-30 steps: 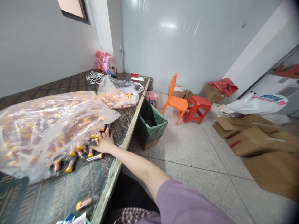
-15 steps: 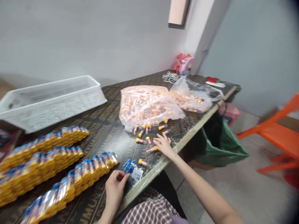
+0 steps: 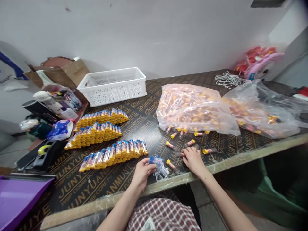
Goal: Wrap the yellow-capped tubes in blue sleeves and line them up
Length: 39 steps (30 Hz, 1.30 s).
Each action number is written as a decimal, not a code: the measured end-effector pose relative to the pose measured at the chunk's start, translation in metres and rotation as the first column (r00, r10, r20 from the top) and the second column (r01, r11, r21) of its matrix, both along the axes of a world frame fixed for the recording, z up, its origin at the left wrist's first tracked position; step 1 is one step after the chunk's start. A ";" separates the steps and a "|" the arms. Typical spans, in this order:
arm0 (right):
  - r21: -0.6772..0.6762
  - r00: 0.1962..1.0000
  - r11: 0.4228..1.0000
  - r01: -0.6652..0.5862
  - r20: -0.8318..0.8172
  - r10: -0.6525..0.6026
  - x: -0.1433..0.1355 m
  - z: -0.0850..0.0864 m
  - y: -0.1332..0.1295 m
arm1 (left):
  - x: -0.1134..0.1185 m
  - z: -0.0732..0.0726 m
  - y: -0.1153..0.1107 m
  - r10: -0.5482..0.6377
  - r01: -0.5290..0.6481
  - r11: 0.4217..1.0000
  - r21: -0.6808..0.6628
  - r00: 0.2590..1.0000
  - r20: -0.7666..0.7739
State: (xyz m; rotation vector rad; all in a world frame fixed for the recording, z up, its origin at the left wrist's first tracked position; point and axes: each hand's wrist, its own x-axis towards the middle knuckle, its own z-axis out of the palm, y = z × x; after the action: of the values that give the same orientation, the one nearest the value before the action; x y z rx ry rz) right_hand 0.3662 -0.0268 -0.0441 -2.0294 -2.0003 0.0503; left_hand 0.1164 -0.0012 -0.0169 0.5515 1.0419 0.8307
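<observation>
My left hand [image 3: 142, 173] pinches the blue edge of a small piece in a pile of clear, blue-topped plastic pieces [image 3: 160, 166] near the table's front edge. My right hand [image 3: 194, 161] lies low over the table, its fingers curled onto a small pink-labelled tube [image 3: 183, 154] that they partly hide. Between the two hands lies a yellow-capped tube [image 3: 170, 164]. Several more such tubes, among them one loose tube [image 3: 190, 143], are scattered in front of a translucent bag [image 3: 192, 107] full of them.
Stacked rows of yellow-and-blue tubes [image 3: 115, 153] stand at the left. Behind them is a white plastic basket [image 3: 113, 88]. A second bag [image 3: 267, 115], a pink fan [image 3: 262, 67] and white cord [image 3: 228, 79] are at right. A tape dispenser [image 3: 42, 154] and purple bin [image 3: 21, 199] sit far left.
The view has swung left, bringing in the left end of the table. My right hand's fingers have closed down onto a tube. My left hand stays at the blue-topped pieces.
</observation>
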 end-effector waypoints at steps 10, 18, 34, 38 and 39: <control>0.271 0.799 0.962 0.034 -0.585 0.137 -0.057 0.045 -0.024 | 0.001 -0.002 0.008 0.161 -0.157 0.985 -0.071 0.986 0.042; 0.478 0.792 0.878 -0.027 -0.525 0.311 -0.091 0.039 -0.036 | 0.003 -0.010 0.007 0.250 -0.247 0.966 -0.080 0.968 0.022; 0.237 0.658 0.951 -0.198 -0.687 0.308 -0.097 0.026 -0.035 | 0.004 0.014 -0.004 -0.142 0.135 0.989 0.067 0.983 0.113; 0.224 0.593 0.919 -0.324 -0.709 0.382 -0.092 0.032 -0.031 | 0.004 0.015 -0.011 -0.233 0.227 0.972 0.063 0.966 0.115; 0.217 0.570 0.908 -0.360 -0.719 0.397 -0.091 0.033 -0.031 | 0.005 0.015 -0.012 -0.240 0.234 0.970 0.057 0.964 0.118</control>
State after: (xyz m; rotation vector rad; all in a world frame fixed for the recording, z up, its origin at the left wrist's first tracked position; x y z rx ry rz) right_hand 0.2747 -0.0576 -0.0111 -1.1619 -1.7643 0.8010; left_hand 0.1214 -0.0134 -0.0023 0.6398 0.8272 0.6676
